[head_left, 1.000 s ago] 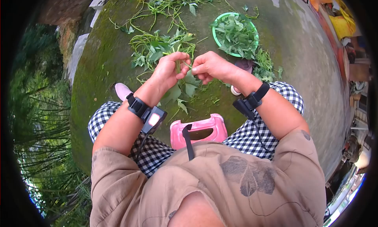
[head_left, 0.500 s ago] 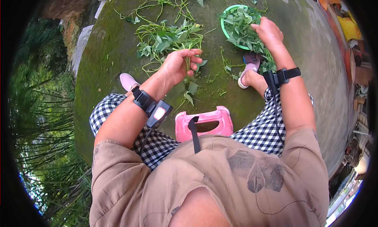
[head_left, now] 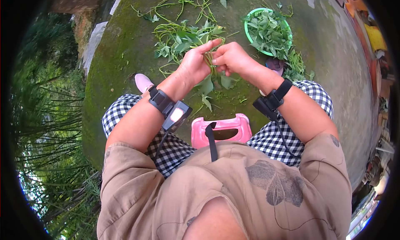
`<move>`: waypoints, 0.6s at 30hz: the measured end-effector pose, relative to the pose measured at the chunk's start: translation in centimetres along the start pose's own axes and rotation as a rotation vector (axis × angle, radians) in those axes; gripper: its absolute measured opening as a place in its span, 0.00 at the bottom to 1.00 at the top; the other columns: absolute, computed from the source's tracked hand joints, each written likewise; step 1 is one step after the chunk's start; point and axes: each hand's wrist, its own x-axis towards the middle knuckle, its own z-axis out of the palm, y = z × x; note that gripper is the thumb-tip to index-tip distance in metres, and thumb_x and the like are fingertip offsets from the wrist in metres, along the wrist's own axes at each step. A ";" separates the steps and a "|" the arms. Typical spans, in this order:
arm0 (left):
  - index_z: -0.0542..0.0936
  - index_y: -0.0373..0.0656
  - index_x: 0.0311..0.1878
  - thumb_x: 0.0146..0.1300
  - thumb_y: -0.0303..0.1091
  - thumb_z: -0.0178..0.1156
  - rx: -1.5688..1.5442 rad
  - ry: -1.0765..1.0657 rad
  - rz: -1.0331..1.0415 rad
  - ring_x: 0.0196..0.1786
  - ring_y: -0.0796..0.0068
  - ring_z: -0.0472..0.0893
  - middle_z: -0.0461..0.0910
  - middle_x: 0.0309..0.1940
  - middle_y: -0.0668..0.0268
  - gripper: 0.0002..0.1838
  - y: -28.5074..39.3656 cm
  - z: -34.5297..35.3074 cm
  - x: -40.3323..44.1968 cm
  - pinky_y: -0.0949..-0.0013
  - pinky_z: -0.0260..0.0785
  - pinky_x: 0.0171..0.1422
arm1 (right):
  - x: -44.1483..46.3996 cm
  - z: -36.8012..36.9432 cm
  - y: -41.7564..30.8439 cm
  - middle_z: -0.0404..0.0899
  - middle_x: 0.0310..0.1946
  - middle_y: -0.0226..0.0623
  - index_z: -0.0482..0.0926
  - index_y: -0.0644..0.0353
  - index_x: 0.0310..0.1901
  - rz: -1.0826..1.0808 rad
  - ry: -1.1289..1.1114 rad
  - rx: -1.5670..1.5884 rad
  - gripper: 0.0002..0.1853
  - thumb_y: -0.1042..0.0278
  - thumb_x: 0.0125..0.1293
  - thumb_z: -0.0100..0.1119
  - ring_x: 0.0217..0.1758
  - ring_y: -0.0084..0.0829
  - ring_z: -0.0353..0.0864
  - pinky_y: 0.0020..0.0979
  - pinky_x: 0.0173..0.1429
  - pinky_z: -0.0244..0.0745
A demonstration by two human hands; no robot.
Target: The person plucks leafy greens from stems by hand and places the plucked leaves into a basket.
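Your left hand (head_left: 197,64) cradles the stems (head_left: 214,72) loosely, thumb raised, while your right hand (head_left: 232,58) pinches at them, leaves (head_left: 206,86) hanging toward six o'clock. With that slack hold, a sharp tug could let the bunch slip. The basket (head_left: 247,30) at two o'clock is heaped, so greens (head_left: 268,31) could spill if pressed; your shoe (head_left: 275,64) by its six o'clock side might nudge it. The pile (head_left: 183,39) at ten o'clock looks tangled and could snag.
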 end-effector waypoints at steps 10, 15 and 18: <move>0.81 0.40 0.50 0.68 0.35 0.56 0.466 0.461 0.135 0.33 0.75 0.78 0.79 0.30 0.68 0.13 1.7 -2.6 -0.2 0.71 0.70 0.41 | 1.0 -3.9 -1.2 0.78 0.21 0.31 0.76 0.59 0.35 0.041 -0.009 0.086 0.04 0.70 0.64 0.58 0.19 0.23 0.76 0.24 0.22 0.67; 0.85 0.38 0.42 0.55 0.28 0.65 1.103 0.362 0.574 0.30 0.84 0.75 0.81 0.28 0.69 0.11 0.7 -1.2 -0.5 0.75 0.68 0.36 | 1.3 -3.1 -0.7 0.74 0.19 0.28 0.78 0.63 0.30 -0.122 0.040 -0.466 0.05 0.70 0.58 0.61 0.18 0.21 0.71 0.27 0.22 0.66; 0.85 0.37 0.37 0.55 0.31 0.64 1.352 0.319 0.571 0.26 0.84 0.72 0.78 0.22 0.71 0.09 0.5 0.1 -0.9 0.73 0.65 0.31 | 1.0 -2.4 -1.0 0.76 0.20 0.33 0.79 0.64 0.30 -0.257 0.023 -0.552 0.08 0.68 0.54 0.63 0.20 0.26 0.74 0.31 0.26 0.69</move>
